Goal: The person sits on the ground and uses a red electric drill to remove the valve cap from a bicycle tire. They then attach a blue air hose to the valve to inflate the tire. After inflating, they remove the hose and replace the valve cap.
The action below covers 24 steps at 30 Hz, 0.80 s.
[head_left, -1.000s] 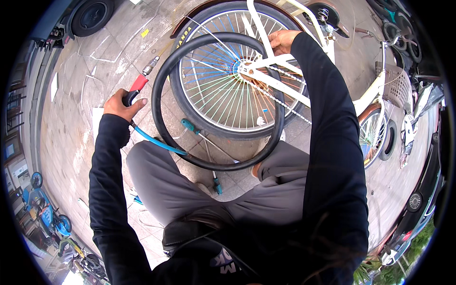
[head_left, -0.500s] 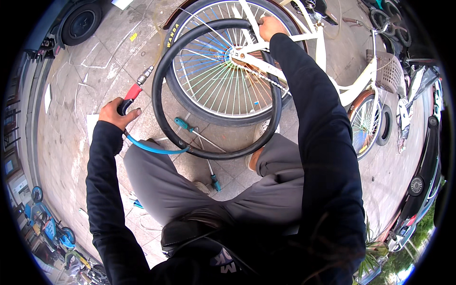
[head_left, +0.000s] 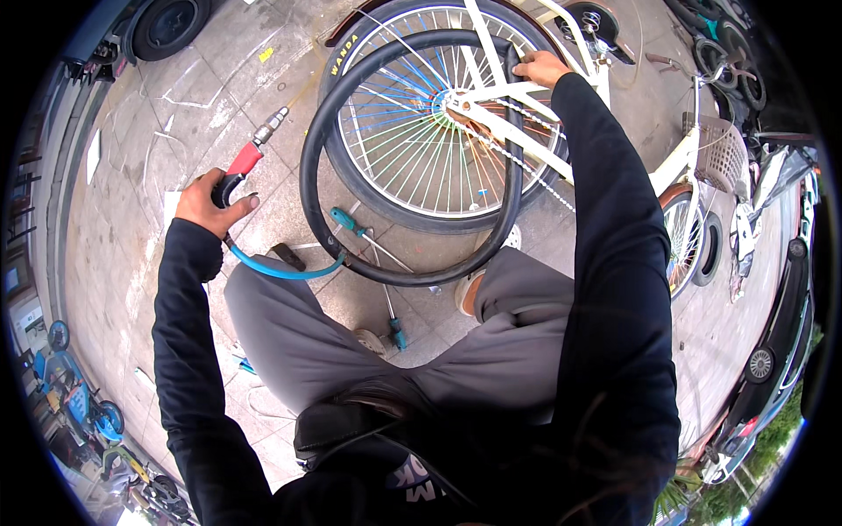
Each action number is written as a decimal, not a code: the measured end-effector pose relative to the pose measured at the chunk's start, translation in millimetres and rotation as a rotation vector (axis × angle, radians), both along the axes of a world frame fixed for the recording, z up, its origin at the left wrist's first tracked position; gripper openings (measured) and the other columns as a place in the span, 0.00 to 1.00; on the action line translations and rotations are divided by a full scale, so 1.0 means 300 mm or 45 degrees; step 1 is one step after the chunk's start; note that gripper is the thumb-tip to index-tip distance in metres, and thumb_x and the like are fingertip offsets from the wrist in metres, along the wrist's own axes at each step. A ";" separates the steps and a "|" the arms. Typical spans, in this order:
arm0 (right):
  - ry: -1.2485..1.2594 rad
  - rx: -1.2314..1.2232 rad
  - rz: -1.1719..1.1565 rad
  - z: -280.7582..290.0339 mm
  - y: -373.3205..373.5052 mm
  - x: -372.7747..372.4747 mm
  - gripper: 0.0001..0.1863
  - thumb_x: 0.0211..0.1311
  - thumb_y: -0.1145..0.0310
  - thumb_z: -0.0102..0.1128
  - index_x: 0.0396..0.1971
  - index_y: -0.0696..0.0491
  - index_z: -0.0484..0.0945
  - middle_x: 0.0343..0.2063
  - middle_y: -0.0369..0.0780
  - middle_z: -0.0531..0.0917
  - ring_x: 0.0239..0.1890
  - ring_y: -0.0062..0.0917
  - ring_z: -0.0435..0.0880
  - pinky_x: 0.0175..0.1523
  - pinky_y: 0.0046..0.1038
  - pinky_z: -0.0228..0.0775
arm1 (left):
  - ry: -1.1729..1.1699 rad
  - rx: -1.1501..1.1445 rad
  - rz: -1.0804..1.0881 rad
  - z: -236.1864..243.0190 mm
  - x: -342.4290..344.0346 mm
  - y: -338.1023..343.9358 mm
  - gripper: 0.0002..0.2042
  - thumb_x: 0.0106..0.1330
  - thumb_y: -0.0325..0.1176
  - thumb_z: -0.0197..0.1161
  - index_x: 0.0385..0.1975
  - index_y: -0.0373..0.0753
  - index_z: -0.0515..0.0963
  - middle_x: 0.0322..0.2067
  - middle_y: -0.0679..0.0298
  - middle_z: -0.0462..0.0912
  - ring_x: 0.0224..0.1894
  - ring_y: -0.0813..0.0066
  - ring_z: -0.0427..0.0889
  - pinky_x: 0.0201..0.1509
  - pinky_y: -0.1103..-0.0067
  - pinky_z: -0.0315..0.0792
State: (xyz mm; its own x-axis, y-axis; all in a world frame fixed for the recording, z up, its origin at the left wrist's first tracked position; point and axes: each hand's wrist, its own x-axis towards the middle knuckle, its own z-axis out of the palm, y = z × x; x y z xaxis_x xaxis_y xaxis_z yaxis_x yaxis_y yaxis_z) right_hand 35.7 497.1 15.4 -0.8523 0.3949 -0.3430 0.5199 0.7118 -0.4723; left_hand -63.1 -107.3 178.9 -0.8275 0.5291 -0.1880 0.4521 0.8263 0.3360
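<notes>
My left hand (head_left: 210, 206) grips a red and black air inflator gun (head_left: 245, 159), thumb apart from the fingers. A blue hose (head_left: 279, 273) curves from the gun to the black inner tube (head_left: 312, 188), which looks round and full. The tube leans in front of a bicycle's rear wheel (head_left: 386, 210) with multicoloured spokes, its right side passing among the white frame (head_left: 500, 124) bars. At the tube's upper right, my right hand (head_left: 542, 67) pinches it between thumb and fingers. Part of the tube is hidden behind the frame.
Below the tube lie teal-handled screwdrivers, one handle (head_left: 344, 218) beside the hose and another handle (head_left: 398, 335) between my legs. A dark block (head_left: 287, 257) rests by my left knee. The chain (head_left: 526, 162) hangs loose. Another wheel (head_left: 680, 237) and a basket (head_left: 715, 149) stand right.
My right hand has shifted from the white frame bar to the tube's upper right side and now pinches it. My left hand keeps its hold on the inflator gun. The view has shifted slightly.
</notes>
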 end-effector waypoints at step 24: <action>0.357 0.201 0.131 0.024 -0.166 0.006 0.22 0.68 0.65 0.55 0.62 0.44 0.75 0.57 0.49 0.79 0.58 0.44 0.78 0.65 0.35 0.67 | 0.228 -0.174 -0.165 -0.024 -0.015 0.075 0.26 0.52 0.52 0.73 0.36 0.32 0.77 0.30 0.47 0.80 0.34 0.47 0.82 0.41 0.62 0.75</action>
State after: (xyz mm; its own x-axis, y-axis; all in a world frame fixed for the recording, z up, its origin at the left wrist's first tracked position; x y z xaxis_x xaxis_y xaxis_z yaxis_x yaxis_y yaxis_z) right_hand 37.5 447.3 22.7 -0.9429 0.3317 -0.0310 0.3072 0.8296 -0.4662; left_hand -67.5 -84.9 171.7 -0.7810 0.6126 -0.1216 0.5992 0.7899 0.1307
